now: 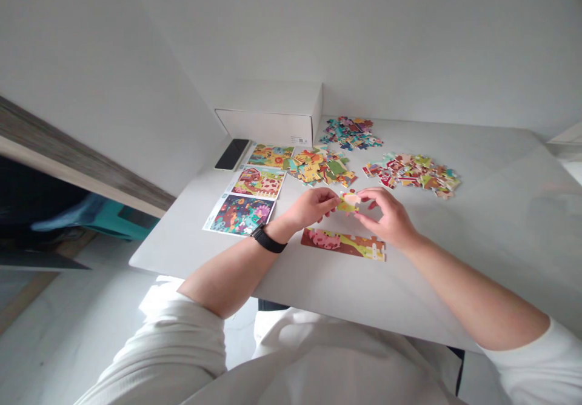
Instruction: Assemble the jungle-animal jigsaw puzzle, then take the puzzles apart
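Note:
Between my two hands, just above the table, are joined jigsaw puzzle pieces [348,203] in yellow-green and pale pink. My left hand [314,205], with a black watch on its wrist, pinches them from the left. My right hand [385,214] grips their right edge between thumb and fingers. Closer to me lies a joined puzzle strip [342,243] with a pink animal, brown ground and a white fence. Beyond my right hand spreads a pile of red, pink and green pieces [413,173].
A yellow-green pile [322,167] and a teal-purple pile [350,132] of pieces lie farther back. At left are three picture cards [257,182] and a phone [232,154]. A white box [268,127] stands against the wall on the white table [500,211].

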Demonstrator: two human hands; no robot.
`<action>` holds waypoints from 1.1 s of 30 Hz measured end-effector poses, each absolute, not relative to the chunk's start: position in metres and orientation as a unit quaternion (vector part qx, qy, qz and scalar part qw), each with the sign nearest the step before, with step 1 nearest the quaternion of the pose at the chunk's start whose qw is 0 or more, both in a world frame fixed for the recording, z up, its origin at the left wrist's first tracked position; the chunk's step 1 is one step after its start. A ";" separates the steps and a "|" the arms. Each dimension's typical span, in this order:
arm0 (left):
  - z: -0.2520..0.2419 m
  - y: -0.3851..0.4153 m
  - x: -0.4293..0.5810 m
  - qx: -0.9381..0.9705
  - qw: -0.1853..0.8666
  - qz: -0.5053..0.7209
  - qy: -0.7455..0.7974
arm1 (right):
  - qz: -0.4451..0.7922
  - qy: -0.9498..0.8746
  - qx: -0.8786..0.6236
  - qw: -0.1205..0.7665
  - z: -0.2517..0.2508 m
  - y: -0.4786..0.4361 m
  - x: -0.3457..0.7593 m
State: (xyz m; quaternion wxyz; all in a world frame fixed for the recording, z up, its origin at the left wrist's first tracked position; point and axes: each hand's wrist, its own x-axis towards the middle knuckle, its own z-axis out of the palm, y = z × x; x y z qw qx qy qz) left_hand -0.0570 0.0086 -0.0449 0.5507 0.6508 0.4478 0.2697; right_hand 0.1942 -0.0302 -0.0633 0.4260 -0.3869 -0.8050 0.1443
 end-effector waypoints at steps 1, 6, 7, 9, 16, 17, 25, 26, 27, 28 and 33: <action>-0.046 0.009 -0.057 0.653 0.549 0.269 0.447 | 0.139 -0.806 -0.390 0.423 -0.063 -0.030 0.194; -0.046 0.013 -0.064 0.712 0.457 0.290 0.447 | 0.145 -0.798 -0.419 0.408 -0.062 -0.032 0.195; -0.045 0.014 -0.066 0.733 0.415 0.304 0.445 | 0.151 -0.795 -0.423 0.407 -0.061 -0.032 0.195; -0.042 0.014 -0.071 0.772 0.335 0.326 0.431 | 0.157 -0.793 -0.428 0.404 -0.061 -0.032 0.195; -0.036 0.013 -0.080 0.877 0.209 0.310 0.303 | 0.155 -0.801 -0.413 0.404 -0.060 -0.032 0.194; -0.036 0.013 -0.080 0.882 0.199 0.308 0.297 | 0.156 -0.803 -0.409 0.405 -0.060 -0.032 0.194; -0.033 0.012 -0.080 0.896 0.172 0.307 0.269 | 0.160 -0.803 -0.410 0.401 -0.060 -0.033 0.193; -0.032 0.012 -0.080 0.897 0.173 0.304 0.268 | 0.161 -0.804 -0.413 0.397 -0.060 -0.033 0.193; -0.032 0.012 -0.080 0.898 0.175 0.301 0.268 | 0.161 -0.805 -0.413 0.395 -0.060 -0.033 0.193; -0.031 0.012 -0.080 0.899 0.179 0.298 0.269 | 0.159 -0.807 -0.411 0.393 -0.060 -0.033 0.194; -0.031 0.011 -0.081 0.900 0.200 0.286 0.262 | 0.150 -0.813 -0.407 0.387 -0.057 -0.034 0.192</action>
